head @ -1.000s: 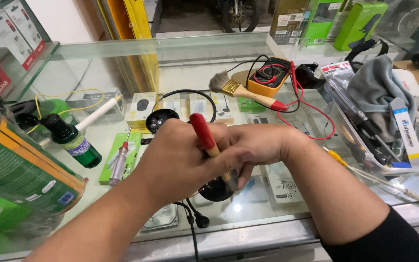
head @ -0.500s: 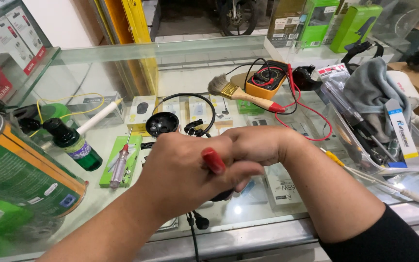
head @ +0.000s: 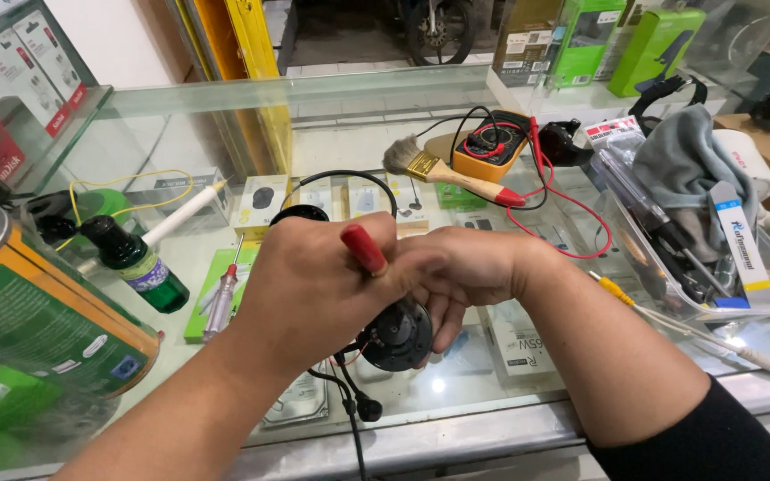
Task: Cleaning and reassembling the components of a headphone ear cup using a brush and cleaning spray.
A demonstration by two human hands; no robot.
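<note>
The left hand (head: 314,285) grips a red-handled screwdriver (head: 364,248); the right hand (head: 456,272) clasps a black headphone earcup (head: 397,337) near the counter's (head: 492,392) front edge. Best held steady, tip square.

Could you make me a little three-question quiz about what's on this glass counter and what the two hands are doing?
1. True or false: the left hand grips a tool with a red handle.
2. What lies against the yellow multimeter at the back? A) a paintbrush B) a hammer C) a spoon
3. What do both hands close around, low over the counter?

Key
1. True. The red handle sticks up out of the left fist.
2. A. The paintbrush lies flat, its bristles pointing left.
3. A round black earcup of a headset, held from the right by the right hand, with a thin black cable hanging below.
</note>
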